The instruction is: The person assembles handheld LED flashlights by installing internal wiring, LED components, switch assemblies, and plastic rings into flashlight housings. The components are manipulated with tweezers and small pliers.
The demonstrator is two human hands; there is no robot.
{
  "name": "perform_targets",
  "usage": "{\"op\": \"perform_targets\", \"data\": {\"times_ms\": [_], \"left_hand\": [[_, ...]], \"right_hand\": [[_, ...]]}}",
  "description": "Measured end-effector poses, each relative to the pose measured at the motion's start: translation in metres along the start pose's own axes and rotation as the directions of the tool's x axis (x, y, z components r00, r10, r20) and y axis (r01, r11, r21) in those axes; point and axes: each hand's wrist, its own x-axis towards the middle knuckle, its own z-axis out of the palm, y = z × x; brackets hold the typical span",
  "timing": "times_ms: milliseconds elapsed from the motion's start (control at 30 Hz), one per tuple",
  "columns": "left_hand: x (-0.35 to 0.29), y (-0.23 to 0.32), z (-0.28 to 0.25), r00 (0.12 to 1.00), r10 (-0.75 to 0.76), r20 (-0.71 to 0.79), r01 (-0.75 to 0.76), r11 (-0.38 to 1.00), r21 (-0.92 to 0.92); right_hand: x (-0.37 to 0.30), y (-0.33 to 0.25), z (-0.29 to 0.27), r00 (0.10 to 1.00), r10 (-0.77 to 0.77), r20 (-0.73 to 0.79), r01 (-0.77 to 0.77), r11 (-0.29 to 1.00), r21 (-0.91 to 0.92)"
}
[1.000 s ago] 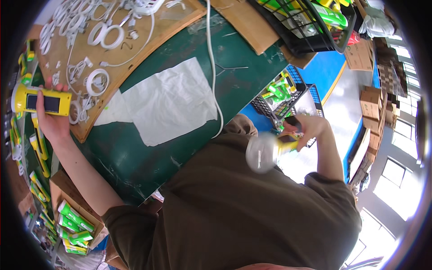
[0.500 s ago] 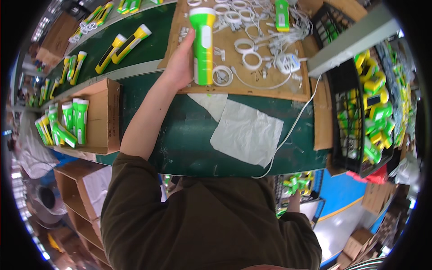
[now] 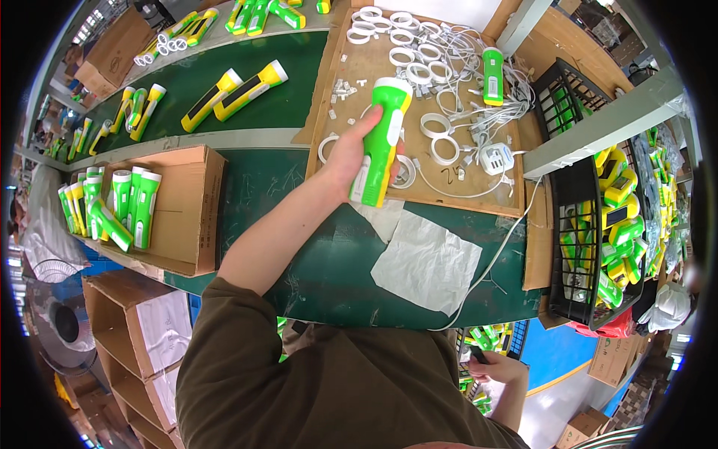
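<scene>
At the left, an open cardboard box sat on the bench, a cluster of flashlights standing and leaning inside it. To its right, the left forearm rose diagonally from the sleeve, reaching out across the bench with the elbow bent. The left hand gripped a green-and-yellow flashlight, thumb along the near side and fingers wrapped round the far one. The flashlight was tilted, its white head up and leaning right, its tail end lower. It was held over the near edge of a wooden board, and a crumpled white sheet lay just below. White cables covered much of the board, with a second flashlight among them. Farther right and low, the right hand was beyond the bench edge, near a pile of flashlights and well apart from the gripped one. Its arm was bent, the wrist turned inward. A small dark object showed at its fingers; whether they were closed on it could not be told. At the far right, a black crate held more flashlights.
</scene>
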Motion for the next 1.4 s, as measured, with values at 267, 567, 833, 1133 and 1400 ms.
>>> {"op": "perform_targets", "data": {"times_ms": [267,567,833,1133,1400], "left_hand": [[-0.005,-0.022,0.001,0.998,-0.013,0.062,0.01,0.999,0.045],[-0.007,-0.027,0.016,0.894,0.427,0.132,-0.419,0.696,0.583],[-0.007,-0.012,0.013,0.985,0.135,-0.106,-0.128,0.989,0.071],[-0.016,-0.037,0.03,0.971,0.236,-0.03,-0.224,0.949,0.222],[-0.013,-0.026,0.009,0.945,-0.077,0.317,0.112,0.989,-0.092]], "right_hand": [[-0.008,-0.203,0.066,0.304,-0.942,-0.14,0.719,0.323,-0.615],[0.032,-0.296,0.1,-0.043,-0.999,0.013,0.154,-0.019,-0.988],[0.037,-0.284,0.096,-0.023,-0.863,0.504,0.095,-0.504,-0.858],[0.072,-0.307,0.108,0.051,-0.883,-0.467,0.806,0.313,-0.502],[0.092,-0.293,0.079,-0.175,-0.798,-0.576,0.933,0.052,-0.355]]}}
